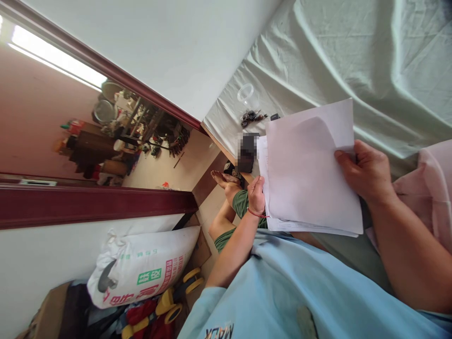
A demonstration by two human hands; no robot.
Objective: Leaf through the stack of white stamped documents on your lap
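A stack of white paper sheets (310,174) is held up over my lap, the top sheet blank on the side facing me. Printed lines show on sheets that stick out along its left and lower edges. My left hand (256,195), with a red string at the wrist, grips the stack's left edge. On the opposite edge my right hand (369,169) is closed, its thumb on the top sheet and its fingers hidden behind. Beyond the left edge lies a dark object (249,150), partly pixelated.
A light green sheet (339,61) covers the bed, with a clear plastic cup (248,96) and a bunch of keys (252,117) on it. Pink cloth (438,183) lies at right. A white sack (144,263) and a yellow-wheeled toy (169,303) stand by the doorway at lower left.
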